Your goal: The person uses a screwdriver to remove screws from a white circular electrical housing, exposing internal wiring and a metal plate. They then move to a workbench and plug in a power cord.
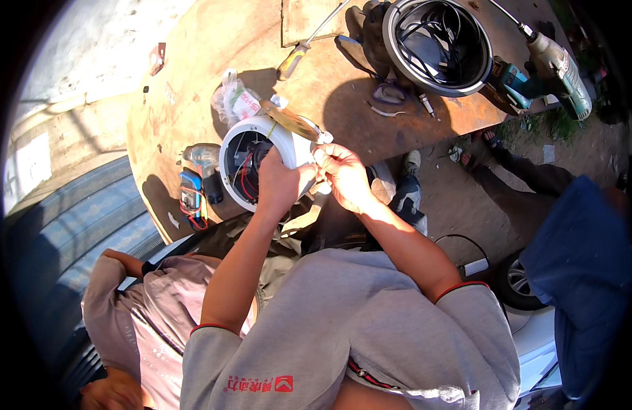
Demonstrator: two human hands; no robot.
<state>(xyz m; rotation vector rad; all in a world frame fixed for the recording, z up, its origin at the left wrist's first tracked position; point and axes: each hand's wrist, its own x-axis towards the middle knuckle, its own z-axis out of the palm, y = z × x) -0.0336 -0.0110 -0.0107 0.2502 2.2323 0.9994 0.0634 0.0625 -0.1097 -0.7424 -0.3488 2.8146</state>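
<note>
A white cylindrical housing (pixel 287 145) lies on its side at the table's near edge, its open end facing left. Red wires (pixel 246 179) and dark parts show inside it. My left hand (pixel 282 183) grips its rim, fingers reaching into the opening and thumb outside. Against the housing's right end, my right hand (pixel 345 176) is closed in a pinch; what lies between those fingertips is too small to make out. A round brownish plate (pixel 289 120) leans along the housing's far side. Behind it sits a crumpled clear plastic bag (pixel 235 99).
Left of the housing lie a drill (pixel 205 164) and a blue multimeter (pixel 191 188). Farther off are a screwdriver (pixel 293 61), a round container of black cables (pixel 391 41) and an impact wrench (pixel 558 72). One person (pixel 159 301) is close at left, another (pixel 579 273) at right.
</note>
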